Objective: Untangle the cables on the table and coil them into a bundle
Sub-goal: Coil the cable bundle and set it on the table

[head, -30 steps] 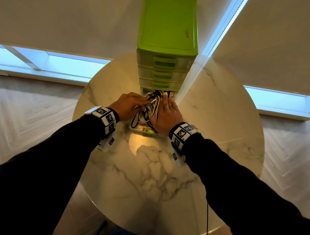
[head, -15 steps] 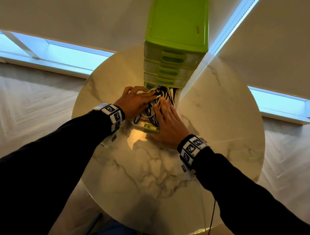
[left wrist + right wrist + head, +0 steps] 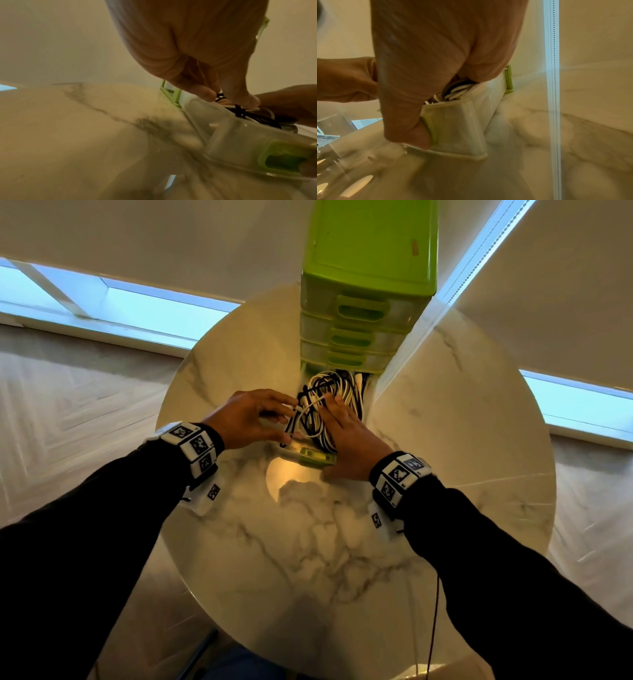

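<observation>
A tangle of black and white cables (image 3: 337, 392) lies in the pulled-out bottom drawer (image 3: 317, 456) of a green drawer unit (image 3: 370, 251). My left hand (image 3: 291, 419) is at the drawer's left side. In the left wrist view its thumb and a finger (image 3: 207, 94) pinch a black and white cable (image 3: 240, 111). My right hand (image 3: 346, 436) lies over the near end of the cables with straight fingers. Its thumb (image 3: 412, 128) presses on the drawer's clear front (image 3: 458, 128), above white cable loops (image 3: 457, 90).
The drawer unit stands at the far side of a round marble table (image 3: 308, 559). Pale blinds and low windows ring the table. A thin dark cord (image 3: 434, 628) hangs by my right sleeve at the near edge.
My right hand has slid back from the cable pile to the drawer's front. My left hand has opened out from a fist-like hold and now pinches a cable loop at the left.
</observation>
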`<state>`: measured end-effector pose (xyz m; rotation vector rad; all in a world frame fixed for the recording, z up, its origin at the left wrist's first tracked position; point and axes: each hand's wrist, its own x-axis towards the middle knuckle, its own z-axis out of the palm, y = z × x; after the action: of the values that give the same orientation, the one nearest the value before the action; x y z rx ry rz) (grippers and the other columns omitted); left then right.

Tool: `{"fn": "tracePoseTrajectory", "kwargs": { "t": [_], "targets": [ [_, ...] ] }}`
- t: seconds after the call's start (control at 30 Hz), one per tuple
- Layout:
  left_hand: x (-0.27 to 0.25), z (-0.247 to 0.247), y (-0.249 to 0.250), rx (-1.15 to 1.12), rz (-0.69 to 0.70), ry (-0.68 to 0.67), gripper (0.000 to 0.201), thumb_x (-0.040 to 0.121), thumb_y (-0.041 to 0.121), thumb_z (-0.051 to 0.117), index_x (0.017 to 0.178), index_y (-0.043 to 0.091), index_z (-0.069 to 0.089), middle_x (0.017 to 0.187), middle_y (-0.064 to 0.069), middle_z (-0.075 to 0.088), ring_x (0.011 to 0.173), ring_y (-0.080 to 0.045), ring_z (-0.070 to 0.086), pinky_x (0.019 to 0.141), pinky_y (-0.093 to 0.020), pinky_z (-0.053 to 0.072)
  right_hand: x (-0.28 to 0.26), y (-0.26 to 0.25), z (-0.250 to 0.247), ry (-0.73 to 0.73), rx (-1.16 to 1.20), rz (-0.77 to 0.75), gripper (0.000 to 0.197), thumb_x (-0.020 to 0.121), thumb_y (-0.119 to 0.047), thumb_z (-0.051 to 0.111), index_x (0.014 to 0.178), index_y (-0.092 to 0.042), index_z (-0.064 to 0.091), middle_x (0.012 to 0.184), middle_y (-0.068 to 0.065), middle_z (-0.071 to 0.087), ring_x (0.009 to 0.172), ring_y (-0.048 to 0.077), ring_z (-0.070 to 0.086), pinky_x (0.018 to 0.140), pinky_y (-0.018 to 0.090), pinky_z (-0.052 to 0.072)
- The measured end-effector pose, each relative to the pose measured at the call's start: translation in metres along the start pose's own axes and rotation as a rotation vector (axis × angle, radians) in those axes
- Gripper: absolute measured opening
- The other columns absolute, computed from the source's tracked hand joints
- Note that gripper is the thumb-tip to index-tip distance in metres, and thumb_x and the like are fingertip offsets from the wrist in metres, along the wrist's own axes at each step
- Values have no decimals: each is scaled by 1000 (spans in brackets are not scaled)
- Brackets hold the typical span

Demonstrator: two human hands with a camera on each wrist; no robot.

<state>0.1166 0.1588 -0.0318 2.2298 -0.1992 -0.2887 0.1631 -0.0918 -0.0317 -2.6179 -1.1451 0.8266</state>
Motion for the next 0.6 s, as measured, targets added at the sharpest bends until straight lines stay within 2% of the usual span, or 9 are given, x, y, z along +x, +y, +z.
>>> {"fn": "tracePoseTrajectory", "kwargs": {
  "t": [0.1, 0.17, 0.23, 0.3, 0.4, 0.47, 0.53, 0.6],
  "targets": [
    [7, 12, -3, 39, 63, 75, 33, 71, 30, 88, 100, 15, 80, 114, 9, 65, 87, 4, 61, 81, -15, 51, -1, -6, 1, 27, 51, 5, 130, 71, -38, 84, 157, -11, -11, 164, 15, -17, 151, 30, -19, 123, 39, -6],
    [14, 19, -1, 60, 58, 111, 32, 70, 25, 90, 98, 16, 79, 112, -1, 62, 83, 4, 57, 76, -9, 46, -1, -11, 6, 57, 22, 1, 128, 72, -37, 81, 157, -14, -13, 164, 17, -16, 151, 34, -18, 124, 46, -3],
    [21, 22, 2, 63, 25, 113, 43, 66, 23, 93, 103, 17, 72, 113, -6, 57, 78, 1, 55, 71, -7, 44, -1, -13, 9, 71, -27, -2, 122, 74, -37, 77, 158, -15, -10, 164, 19, -15, 150, 37, -17, 124, 50, 0],
    [29, 17, 4, 8, -35, 101, 59, 63, 22, 95, 112, 16, 63, 116, -6, 55, 76, -6, 58, 68, -10, 48, -2, -11, 10, 76, -60, -7, 118, 76, -39, 75, 158, -16, -8, 164, 17, -14, 150, 38, -17, 124, 50, -1],
    [40, 3, 2, -74, -116, 116, 89, 59, 25, 97, 133, 20, 47, 131, -5, 46, 94, -18, 61, 72, -16, 53, -4, -4, 9, 86, -87, -25, 117, 76, -41, 75, 159, -19, -6, 165, 14, -12, 151, 37, -15, 124, 46, -3],
    [50, -3, -1, -82, -140, 124, 108, 60, 27, 96, 148, 26, 33, 142, -5, 38, 108, -18, 56, 81, -20, 52, -7, -1, 11, 94, -95, -34, 116, 76, -41, 74, 158, -21, -5, 166, 13, -10, 151, 36, -13, 124, 45, -2],
    [65, -5, 1, -169, -152, 149, 106, 69, 28, 92, 153, 26, 28, 152, -3, 34, 124, -15, 50, 92, -26, 50, -8, 0, 13, 102, -100, -38, 113, 78, -41, 72, 158, -22, -5, 166, 13, -10, 151, 37, -13, 124, 46, -2],
    [82, -5, 5, -267, -149, 186, 88, 80, 29, 85, 150, 23, 33, 152, 1, 42, 133, -11, 48, 100, -30, 49, -8, 0, 15, 99, -110, -42, 110, 80, -41, 70, 159, -20, -3, 165, 14, -10, 151, 38, -14, 124, 47, -2]
  ]
}}
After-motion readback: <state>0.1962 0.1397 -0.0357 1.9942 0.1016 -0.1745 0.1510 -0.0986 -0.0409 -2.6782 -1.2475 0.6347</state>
